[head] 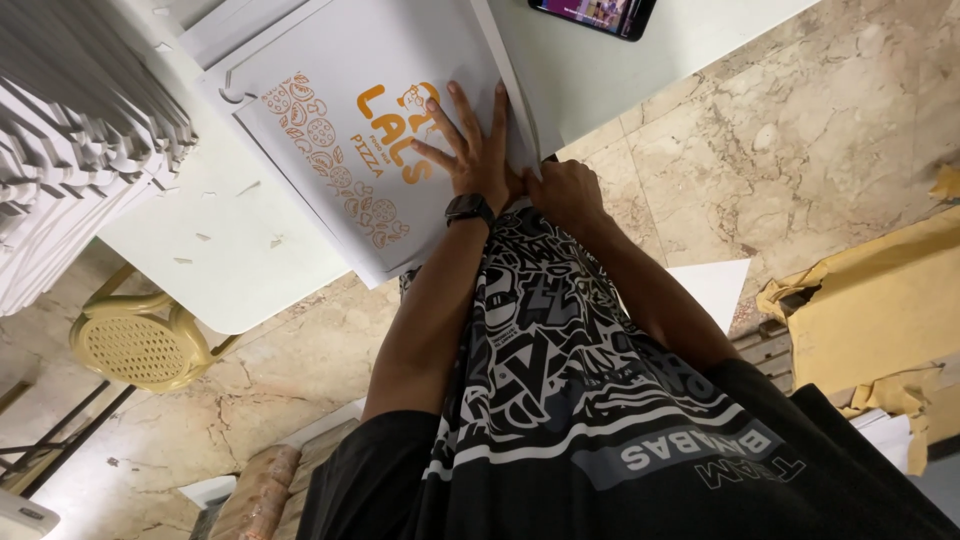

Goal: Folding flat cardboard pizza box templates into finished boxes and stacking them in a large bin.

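White cardboard with orange printing fills the middle of our view: a flat pizza box (350, 140) lying on a white table (230, 270), its near corner hanging a little over the table's edge. We see the left hand (470, 150) spread flat on the printed face, fingers splayed and pressing down, holding nothing; a black watch (470, 208) sits on that wrist. The right hand (565, 190) is curled just beside it at the box's edge, where a side flap (515, 100) stands up on its fold; the fingers are tucked under and out of sight, so we cannot tell whether they pinch the flap or only push against it. The two hands are close together, nearly touching.

To one side a tall stack of flat white cardboard (70, 130) rests on the table. A phone (595, 15) with a lit screen lies at the far edge. Beneath the table we see a yellow plastic chair (140, 345) on the marble floor (800, 130), and brown wrapping paper (880, 310) lies crumpled nearby.
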